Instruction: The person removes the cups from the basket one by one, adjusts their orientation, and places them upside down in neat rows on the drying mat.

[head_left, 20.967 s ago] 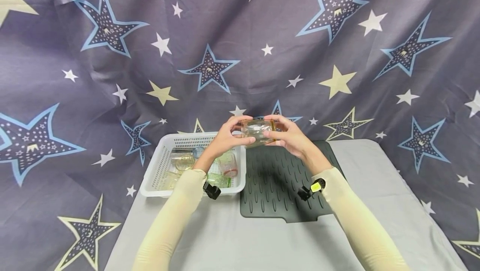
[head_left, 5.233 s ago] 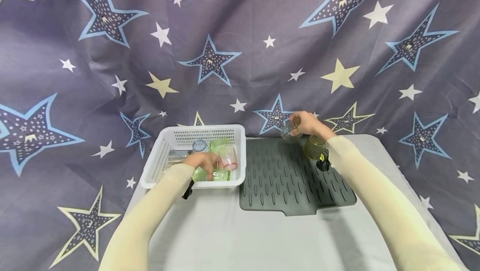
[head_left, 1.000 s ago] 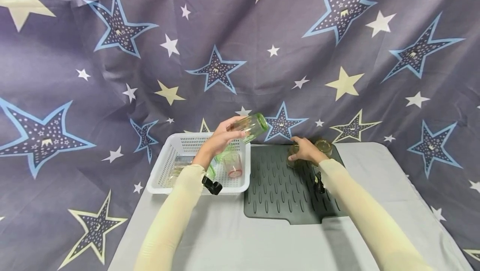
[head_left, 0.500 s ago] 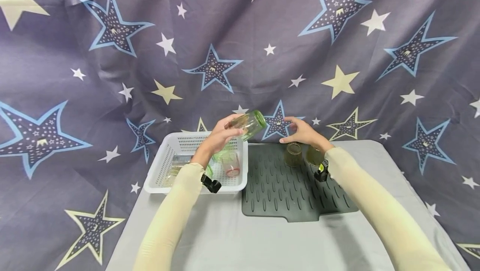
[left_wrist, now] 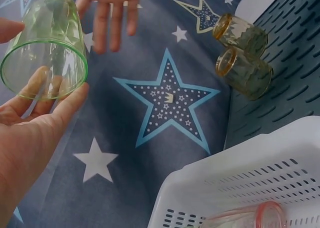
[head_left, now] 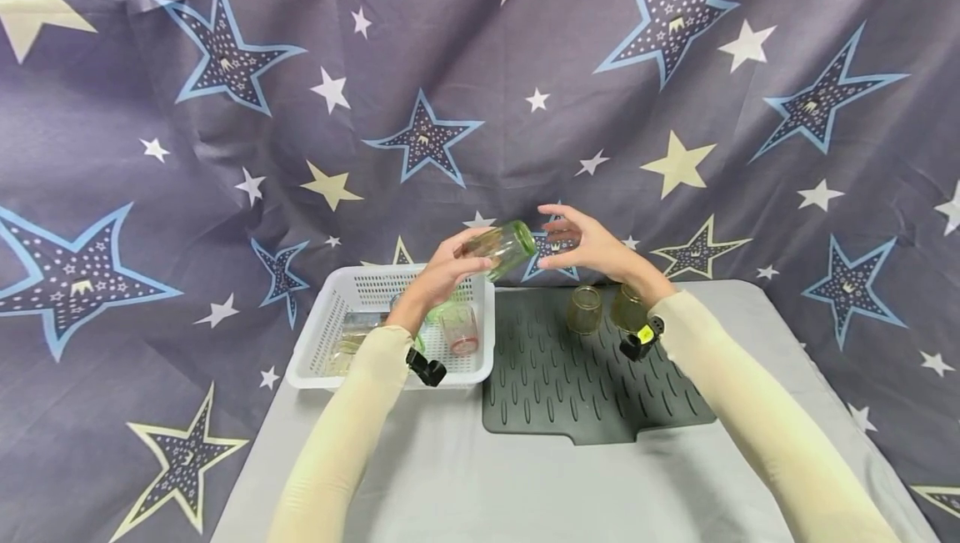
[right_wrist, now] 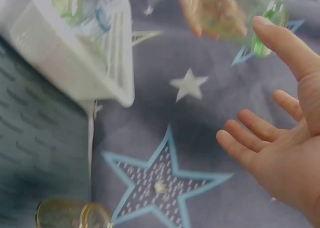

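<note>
My left hand [head_left: 441,271] grips a clear green glass tumbler [head_left: 512,248] above the basket's back right corner. The tumbler lies tilted, one thick green end towards the right; in the left wrist view fingers and thumb curl round its side. My right hand [head_left: 592,246] hovers just right of that end, fingers spread and holding nothing, a small gap between them and the tumbler. Below the right hand, an amber glass [head_left: 585,309] stands on the dark ridged drying mat [head_left: 555,397], and a second amber glass [head_left: 627,309] stands beside it, partly hidden by the wrist.
A white perforated basket [head_left: 489,351] stands left of the mat. In it lie several glasses, including a red-rimmed glass [head_left: 460,331]; the left forearm hides part of them. Behind the table hangs a star-patterned cloth [head_left: 480,42].
My right hand has let go of the amber glass on the mat, risen and moved left towards the tumbler. About five seconds ago my left hand was down in the basket.
</note>
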The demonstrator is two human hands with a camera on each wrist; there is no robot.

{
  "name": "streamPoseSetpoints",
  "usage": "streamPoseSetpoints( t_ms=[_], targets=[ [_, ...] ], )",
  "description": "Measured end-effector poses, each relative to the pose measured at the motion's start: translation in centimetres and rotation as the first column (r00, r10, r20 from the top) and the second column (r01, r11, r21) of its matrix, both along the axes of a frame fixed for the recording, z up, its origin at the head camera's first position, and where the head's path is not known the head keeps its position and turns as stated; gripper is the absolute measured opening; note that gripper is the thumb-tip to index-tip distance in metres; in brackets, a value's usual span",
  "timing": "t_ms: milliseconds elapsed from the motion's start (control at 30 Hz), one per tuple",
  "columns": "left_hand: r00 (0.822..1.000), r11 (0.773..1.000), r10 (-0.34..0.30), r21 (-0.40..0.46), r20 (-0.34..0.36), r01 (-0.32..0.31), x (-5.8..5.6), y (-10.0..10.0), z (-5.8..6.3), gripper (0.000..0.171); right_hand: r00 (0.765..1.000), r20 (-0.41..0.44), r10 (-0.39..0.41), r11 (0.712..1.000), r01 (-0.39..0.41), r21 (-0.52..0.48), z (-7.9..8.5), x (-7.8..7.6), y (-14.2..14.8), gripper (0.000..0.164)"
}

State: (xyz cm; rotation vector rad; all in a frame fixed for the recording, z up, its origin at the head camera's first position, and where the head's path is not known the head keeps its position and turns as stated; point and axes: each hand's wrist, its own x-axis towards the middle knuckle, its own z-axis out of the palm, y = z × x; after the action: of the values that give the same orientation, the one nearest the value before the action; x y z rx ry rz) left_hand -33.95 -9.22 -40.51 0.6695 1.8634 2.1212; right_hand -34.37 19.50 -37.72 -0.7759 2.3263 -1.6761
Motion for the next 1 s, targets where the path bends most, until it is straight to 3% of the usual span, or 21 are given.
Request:
streamPoseSetpoints(
  t_ms=[200, 467, 800, 1000],
  targets=[
    [1.0, 1.0, -0.006, -0.03, -0.02, 0.005, -0.1, 0.4, -0.1, 0.063, 0.997, -0.017, 0.07, 0.996, -0.071, -0.048, 1.1, 1.3, -1.7, 0.086],
    [0.996, 0.997, -0.01, -0.08, -0.086, 0.003, -0.2, 0.8, 0.1, 0.064, 0.993, -0.067, 0.096, 0.992, -0.101, -0.08, 1.4, 1.9, -2.8, 0.082],
    [0.996, 0.995, -0.024, -0.094, -0.091, 0.016, 0.0, 1.1, 0.5, 0.066, 0.995, -0.081, 0.066, 0.99, -0.075, -0.118, 0.7, 1.9, -3.2, 0.062],
    [0.997, 0.993, -0.022, -0.114, -0.072, 0.014, 0.1, 1.1, 0.7, 0.066, 0.995, -0.083, 0.047, 0.991, -0.057, -0.119, 0.6, 2.1, -3.2, 0.06]
  ],
)
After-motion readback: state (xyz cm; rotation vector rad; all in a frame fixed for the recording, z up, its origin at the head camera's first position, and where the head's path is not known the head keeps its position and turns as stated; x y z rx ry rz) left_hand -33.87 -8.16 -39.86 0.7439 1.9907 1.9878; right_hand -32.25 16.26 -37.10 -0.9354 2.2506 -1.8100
